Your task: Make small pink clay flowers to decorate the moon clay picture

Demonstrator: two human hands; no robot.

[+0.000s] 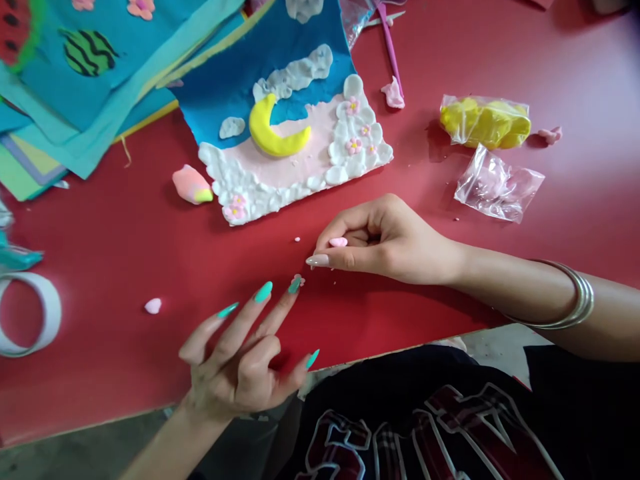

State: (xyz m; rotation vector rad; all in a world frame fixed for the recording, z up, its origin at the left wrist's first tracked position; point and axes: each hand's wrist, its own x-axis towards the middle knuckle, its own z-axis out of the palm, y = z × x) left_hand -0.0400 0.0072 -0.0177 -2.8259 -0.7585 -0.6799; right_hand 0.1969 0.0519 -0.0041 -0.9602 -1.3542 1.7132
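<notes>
My left hand (pixel 245 363) is open, with its green-nailed fingers spread over the red tabletop. One fingertip rests at a tiny pink clay flower (pixel 300 280), partly covering it. My right hand (pixel 383 240) is closed, with thumb and forefinger pinched together. A small lump of pink clay (pixel 339 242) shows between the thumb and the curled fingers. Whatever lies right at the pinched tips is too small to make out. Beyond both hands lies a clay picture (pixel 295 147) with a yellow moon (pixel 273 130), white clouds, white edging and pink flowers.
Bags of yellow clay (pixel 485 122) and pink clay (pixel 500 183) lie at right. A purple tool (pixel 391 50) with pink clay at its tip is behind. On the left are a white tape ring (pixel 50 313), a pinkish clay piece (pixel 191 185) and stacked coloured sheets (pixel 95 143).
</notes>
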